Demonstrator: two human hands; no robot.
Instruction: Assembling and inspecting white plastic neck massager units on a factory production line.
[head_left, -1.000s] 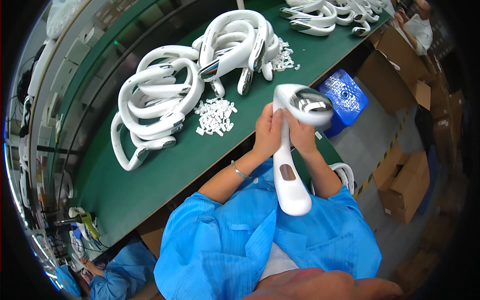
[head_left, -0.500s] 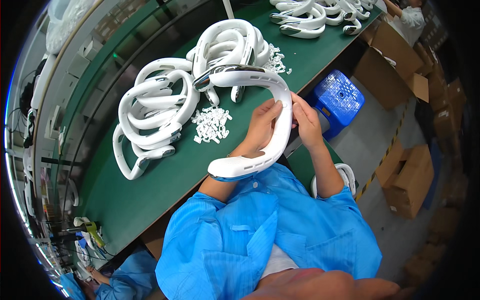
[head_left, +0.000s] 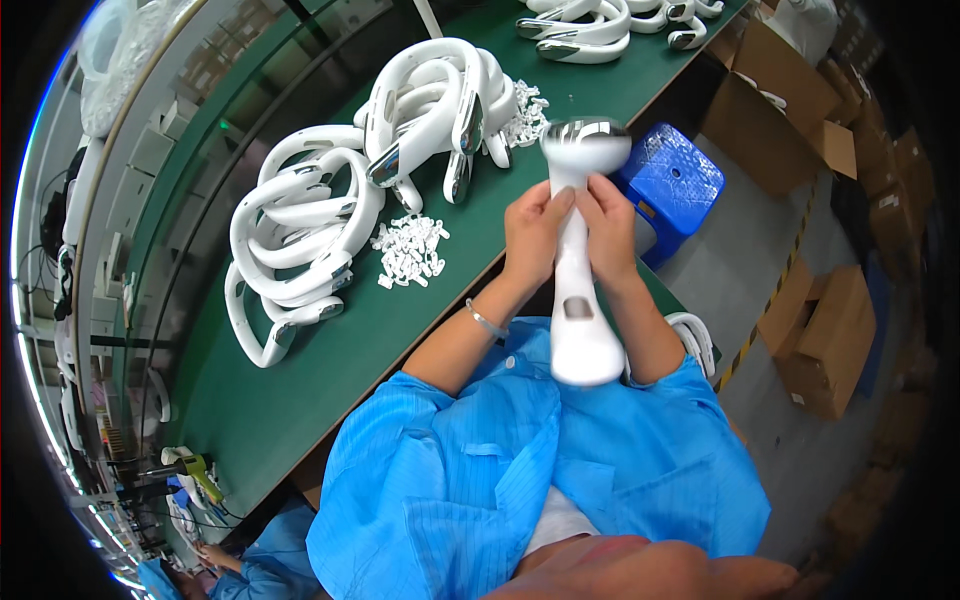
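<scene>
A white neck fan (head_left: 585, 345) with a shiny silver end is upright in front of my chest, seen edge-on. My left hand (head_left: 530, 236) is closed around its left side, thumb on the white band. From the right, my right hand (head_left: 609, 232) grips the same band, its thumb close to the left one. Left of my hands, a heap of small white plastic parts (head_left: 410, 250) lies on the green table (head_left: 300, 400). Beyond it rest two piles of neck fans, a nearer pile (head_left: 300, 285) and a farther pile (head_left: 440, 100).
More small white parts (head_left: 528, 112) and further neck fans (head_left: 580, 40) lie along the far table. A blue stool (head_left: 672, 185) stands right of the table, near open cardboard boxes (head_left: 825, 340). At lower left are a green power tool (head_left: 203, 478) and another person's blue sleeve (head_left: 275, 560).
The held neck fan has turned from a broad, open curve to an edge-on view. Both hands have shifted with it and remain on its band.
</scene>
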